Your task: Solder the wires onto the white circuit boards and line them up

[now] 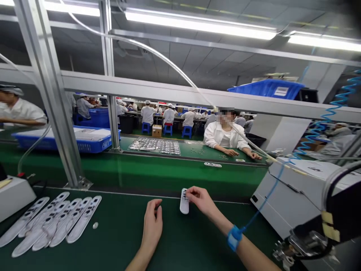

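Observation:
A small white oblong plastic casing with dark parts at its upper end stands out against the green table in front of me. My right hand, with a blue wrist strap, has its thumb and fingers pinched at the casing's upper right edge. To the left of it, my left hand hovers over the table, fingers loosely bent, thumb apart from them, nothing held. Several longer white casings with dark parts and thin wires lie overlapping at the left. A small round silvery piece is beside them.
A green conveyor belt runs beyond the table edge, with one white casing on it. Farther off are a tray of parts, a blue bin and a seated co-worker. At right stand a white machine and coiled blue cord.

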### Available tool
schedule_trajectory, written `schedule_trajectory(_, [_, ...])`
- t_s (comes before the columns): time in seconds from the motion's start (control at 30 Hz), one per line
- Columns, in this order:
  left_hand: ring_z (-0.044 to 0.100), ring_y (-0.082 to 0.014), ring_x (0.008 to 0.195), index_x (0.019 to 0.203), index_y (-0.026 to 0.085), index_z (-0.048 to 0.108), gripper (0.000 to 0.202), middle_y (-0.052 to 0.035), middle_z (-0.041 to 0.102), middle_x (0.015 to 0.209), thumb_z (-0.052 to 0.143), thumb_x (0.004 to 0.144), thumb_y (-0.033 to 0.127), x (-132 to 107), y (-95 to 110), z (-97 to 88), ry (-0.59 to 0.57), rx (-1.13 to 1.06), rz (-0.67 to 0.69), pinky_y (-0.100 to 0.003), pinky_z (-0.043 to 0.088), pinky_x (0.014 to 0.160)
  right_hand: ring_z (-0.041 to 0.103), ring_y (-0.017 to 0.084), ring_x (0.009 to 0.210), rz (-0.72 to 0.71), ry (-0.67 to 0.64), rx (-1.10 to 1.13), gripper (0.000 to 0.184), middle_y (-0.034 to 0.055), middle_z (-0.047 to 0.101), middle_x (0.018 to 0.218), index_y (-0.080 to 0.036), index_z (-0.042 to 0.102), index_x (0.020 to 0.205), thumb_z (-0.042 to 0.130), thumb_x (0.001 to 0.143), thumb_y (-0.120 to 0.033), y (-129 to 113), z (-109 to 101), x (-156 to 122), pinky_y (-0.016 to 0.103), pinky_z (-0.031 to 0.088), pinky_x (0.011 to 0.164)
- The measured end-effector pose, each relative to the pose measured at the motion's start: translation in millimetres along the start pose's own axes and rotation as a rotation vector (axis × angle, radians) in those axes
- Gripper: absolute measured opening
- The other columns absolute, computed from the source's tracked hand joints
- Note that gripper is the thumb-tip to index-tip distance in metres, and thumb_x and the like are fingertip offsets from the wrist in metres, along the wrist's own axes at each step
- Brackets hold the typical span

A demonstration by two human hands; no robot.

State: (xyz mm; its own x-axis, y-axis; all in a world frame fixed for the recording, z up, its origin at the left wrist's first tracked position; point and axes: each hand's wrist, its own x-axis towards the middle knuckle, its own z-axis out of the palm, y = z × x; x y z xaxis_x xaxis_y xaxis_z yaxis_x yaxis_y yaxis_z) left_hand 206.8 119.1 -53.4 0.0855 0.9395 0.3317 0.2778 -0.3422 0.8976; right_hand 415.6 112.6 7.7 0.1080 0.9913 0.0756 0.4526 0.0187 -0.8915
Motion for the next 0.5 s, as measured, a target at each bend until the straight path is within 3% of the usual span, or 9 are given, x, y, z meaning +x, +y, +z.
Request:
schedule_trajectory(0.13, [0.061, -0.0232, 0.094, 0.1, 0.018, 0.059, 0.028, -0.0096, 0.061, 0.101, 0.034, 0.094, 0.03, -5, 5, -0.8, -0.141, 0.084, 0.065, -0.039, 0.049, 0.085, 0.064, 0.016, 0.067, -0.003, -0.237, 0.02, 0.022, 0.0057, 0.069, 0.082, -0.014, 0.067, 0.088, 0.061, 0.081, -0.033, -12, 10, -59, 0.027, 0.051, 0.065])
schedule_trajectory(0.23, [0.059, -0.0233, 0.095, 0.098, 0.02, 0.059, 0.026, -0.007, 0.063, 0.097, 0.034, 0.094, 0.024, -14, 11, 2.8, -0.206, 0.174, 0.097, -0.042, 0.046, 0.089, 0.064, 0.015, 0.062, -0.037, -0.345, -0.091, 0.025, 0.0053, 0.068, 0.078, -0.015, 0.069, 0.09, 0.055, 0.087, -0.035, -21, 7, -84, 0.025, 0.048, 0.059])
schedule_trajectory(0.4, [0.06, -0.0213, 0.094, 0.097, 0.019, 0.059, 0.013, -0.0077, 0.062, 0.103, 0.048, 0.089, 0.021, -27, 29, 0.9, -0.344, 0.247, 0.121, -0.037, 0.049, 0.086, 0.063, 0.013, 0.065, -0.286, -0.25, -0.235, 0.022, 0.0036, 0.068, 0.081, -0.02, 0.068, 0.092, 0.048, 0.093, -0.029, -49, -9, -103, 0.024, 0.046, 0.057])
schedule_trajectory(0.5, [0.057, -0.0247, 0.108, 0.104, 0.02, 0.061, 0.025, -0.0072, 0.063, 0.115, 0.062, 0.08, 0.014, -34, 39, -3.8, -0.553, 0.269, 0.174, -0.04, 0.047, 0.095, 0.063, 0.013, 0.066, -0.556, -0.039, -0.19, 0.018, 0.0015, 0.067, 0.075, -0.024, 0.068, 0.099, 0.054, 0.09, -0.017, -68, -32, -130, 0.024, 0.048, 0.062])
